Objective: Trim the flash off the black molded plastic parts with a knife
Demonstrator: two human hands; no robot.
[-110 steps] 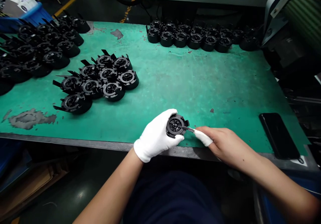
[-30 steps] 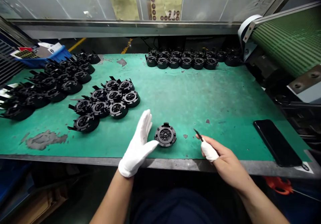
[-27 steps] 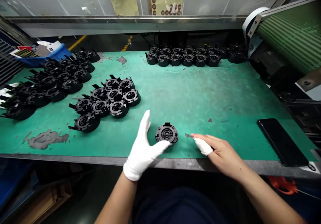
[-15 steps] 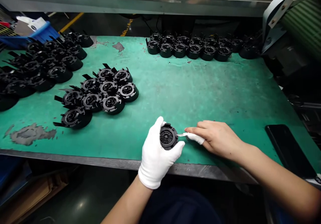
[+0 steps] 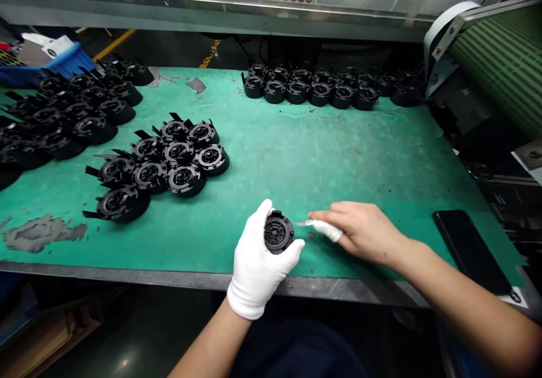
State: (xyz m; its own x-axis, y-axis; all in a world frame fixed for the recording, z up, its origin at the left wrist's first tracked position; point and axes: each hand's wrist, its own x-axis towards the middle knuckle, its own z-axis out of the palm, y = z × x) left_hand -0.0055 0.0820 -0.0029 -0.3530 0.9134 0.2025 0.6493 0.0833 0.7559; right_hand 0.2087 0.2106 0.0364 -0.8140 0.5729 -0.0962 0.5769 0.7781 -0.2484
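In a white glove, my left hand (image 5: 258, 259) grips a round black plastic part (image 5: 279, 232) near the front edge of the table, its ribbed circular face turned up. My right hand (image 5: 355, 228), bare except for a white cover on the thumb, pinches a small thin blade (image 5: 303, 223). The blade's tip points at the right rim of the part, with a small gap between them. How the blade's handle sits in the fingers is hidden.
A cluster of black round parts (image 5: 182, 180) stands left on the green table (image 5: 339, 157). More black parts (image 5: 76, 124) crowd the far left by a blue bin (image 5: 80, 59); a row (image 5: 319, 92) lines the back. A phone (image 5: 470, 248) lies right, below a green conveyor belt (image 5: 503, 56).
The blade has come away from the part's rim, leaving a gap. My left hand still holds the part. The whole view has shifted slightly.
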